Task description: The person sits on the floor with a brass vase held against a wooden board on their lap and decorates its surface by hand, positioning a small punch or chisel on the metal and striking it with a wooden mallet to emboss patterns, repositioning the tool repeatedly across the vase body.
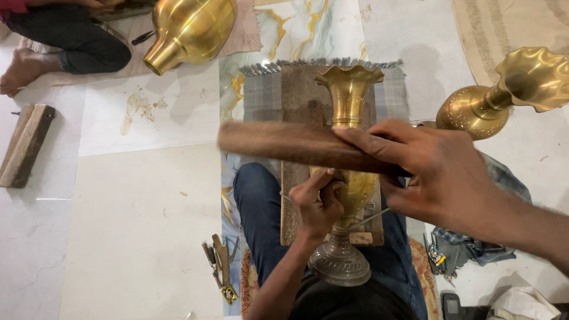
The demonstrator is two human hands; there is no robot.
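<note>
A brass vase (349, 118) with a fluted mouth is lying lengthwise on a wooden board (296, 106), its mouth pointing away from the person and its dull grey base (339, 262) resting near the person's lap. The board is lying over a grey fringed mat (261, 95) on the pale tiled floor (142, 225). The left hand (319, 201) is pressing against the body of the vase, its grip closing on a thin metal tool (370, 219) whose shaft is showing at an angle beside the vase. The right hand (430, 172) is raised above the vase, its grip clamping around one end of a wooden mallet-like stick (284, 142); the stick is appearing blurred and is crossing over the neck of the vase. The person's legs in blue trousers (261, 207) are lying alongside the board. A second brass vase (504, 95) is lying at the right, and a larger brass vessel (189, 29) is lying at the top beside another person's bare foot (21, 71). A wooden block (26, 142) is lying at the left edge. Several small hand tools (218, 261) are lying on the floor near the left knee.
</note>
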